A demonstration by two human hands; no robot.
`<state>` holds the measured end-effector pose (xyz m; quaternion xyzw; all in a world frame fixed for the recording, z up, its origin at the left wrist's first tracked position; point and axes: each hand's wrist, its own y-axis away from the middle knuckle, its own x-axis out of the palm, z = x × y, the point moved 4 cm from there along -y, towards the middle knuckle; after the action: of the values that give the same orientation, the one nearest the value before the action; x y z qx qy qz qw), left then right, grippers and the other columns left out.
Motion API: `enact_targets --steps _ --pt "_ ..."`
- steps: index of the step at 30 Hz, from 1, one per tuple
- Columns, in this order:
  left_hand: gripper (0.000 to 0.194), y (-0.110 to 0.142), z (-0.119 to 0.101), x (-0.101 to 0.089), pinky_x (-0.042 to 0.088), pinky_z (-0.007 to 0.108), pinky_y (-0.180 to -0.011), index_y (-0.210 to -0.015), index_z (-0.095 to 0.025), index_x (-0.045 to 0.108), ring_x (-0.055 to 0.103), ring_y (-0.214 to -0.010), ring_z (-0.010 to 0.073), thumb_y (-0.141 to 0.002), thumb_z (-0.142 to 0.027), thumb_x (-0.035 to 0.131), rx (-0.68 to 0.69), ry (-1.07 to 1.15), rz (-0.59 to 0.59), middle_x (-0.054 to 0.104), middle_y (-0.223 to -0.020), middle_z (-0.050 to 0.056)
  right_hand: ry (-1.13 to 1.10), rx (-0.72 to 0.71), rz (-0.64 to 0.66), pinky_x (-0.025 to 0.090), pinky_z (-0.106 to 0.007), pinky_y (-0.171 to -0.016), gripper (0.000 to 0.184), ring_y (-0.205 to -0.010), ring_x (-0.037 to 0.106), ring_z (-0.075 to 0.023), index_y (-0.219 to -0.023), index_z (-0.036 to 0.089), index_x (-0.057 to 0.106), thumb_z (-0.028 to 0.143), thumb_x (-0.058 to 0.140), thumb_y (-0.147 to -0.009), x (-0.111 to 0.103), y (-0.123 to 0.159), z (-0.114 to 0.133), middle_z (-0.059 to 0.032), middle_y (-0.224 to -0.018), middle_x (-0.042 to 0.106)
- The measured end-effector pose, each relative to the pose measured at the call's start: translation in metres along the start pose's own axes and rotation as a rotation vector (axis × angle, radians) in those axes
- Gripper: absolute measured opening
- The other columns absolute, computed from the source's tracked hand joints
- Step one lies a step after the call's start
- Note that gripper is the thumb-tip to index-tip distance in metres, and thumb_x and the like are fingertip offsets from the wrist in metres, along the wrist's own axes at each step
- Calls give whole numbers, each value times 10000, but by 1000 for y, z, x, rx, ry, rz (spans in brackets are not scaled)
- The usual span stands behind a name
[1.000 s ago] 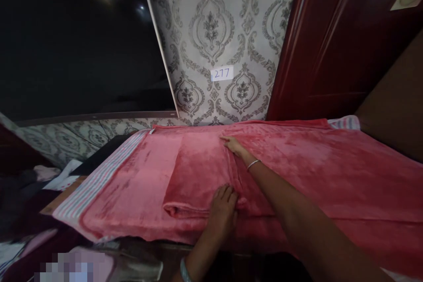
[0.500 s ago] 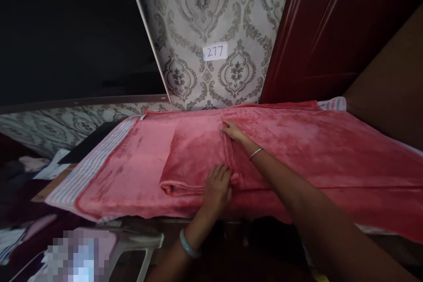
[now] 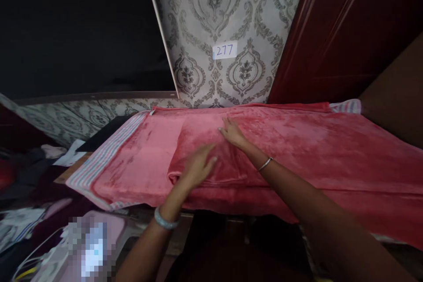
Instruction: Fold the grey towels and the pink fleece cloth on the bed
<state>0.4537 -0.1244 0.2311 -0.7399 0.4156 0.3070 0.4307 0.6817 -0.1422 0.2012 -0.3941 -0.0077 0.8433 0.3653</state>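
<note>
A pink fleece blanket lies spread across a table, with one part folded over into a thicker layer near the middle. My left hand rests flat on the near edge of that folded layer, fingers stretched out and slightly blurred. My right hand lies flat on the blanket farther back, fingers extended, a thin bangle on its wrist. Neither hand grips the fabric.
A striped cloth shows under the blanket's left edge. Patterned wallpaper with a paper label "277" is behind, a dark screen at left, a dark red door at right. Clutter and cables lie lower left.
My left hand has let go of the fold's near edge, opened and slid left and back over the folded layer. My right hand stays flat on the blanket at the same spot.
</note>
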Motion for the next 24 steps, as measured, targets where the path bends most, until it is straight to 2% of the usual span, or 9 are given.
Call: enact_targets --steps 2,3,5,8,12,18,24 --pt "544 -4 24 -15 346 527 -1220 -1472 -113 508 461 -1447 314 -994 -371 478 -137 -233 18 528 -1524 189 221 -52 71 186 -560 -1249 690 -1549 227 -347 -1582 138 388 462 492 -982 11 21 15 -161 -1667 298" --pt "595 -3 33 -15 309 548 -1236 -1491 -95 486 406 -1482 337 -978 -394 514 -188 -336 62 480 -1558 206 331 -64 113 179 -573 -1244 696 -1550 222 -349 -1595 145 365 502 441 -1002 17 33 19 -163 -1673 280" --pt "688 5 47 -2 244 576 -1254 -1537 -102 434 292 -1537 360 -958 -453 556 -248 -476 195 373 -1625 206 482 -80 185 154 -560 -1249 707 -1558 203 -337 -1604 157 352 547 397 -1017 28 57 18 -153 -1680 261" --pt "693 23 53 23 182 572 -1269 -1589 -161 365 187 -1572 334 -1001 -518 457 -288 -553 313 255 -1682 166 581 -113 223 120 -509 -1264 713 -1570 172 -302 -1614 157 334 551 396 -1023 36 81 10 -138 -1687 243" --pt "703 32 52 35 152 554 -1277 -1610 -186 326 147 -1582 321 -1020 -564 369 -297 -560 318 200 -1700 151 604 -133 214 116 -503 -1266 709 -1572 163 -296 -1618 153 324 548 382 -1031 35 85 3 -131 -1689 236" --pt "714 32 56 33 128 527 -1286 -1613 -210 322 148 -1586 299 -1013 -597 347 -293 -534 288 205 -1707 124 609 -121 215 128 -511 -1261 709 -1571 161 -303 -1622 151 313 543 372 -1035 36 82 3 -127 -1694 221" --pt "691 33 59 33 171 516 -1278 -1598 -244 361 196 -1577 290 -1006 -600 360 -270 -549 237 271 -1693 99 593 -116 206 111 -499 -1261 703 -1568 176 -295 -1618 165 326 547 381 -1030 36 83 5 -128 -1692 234"
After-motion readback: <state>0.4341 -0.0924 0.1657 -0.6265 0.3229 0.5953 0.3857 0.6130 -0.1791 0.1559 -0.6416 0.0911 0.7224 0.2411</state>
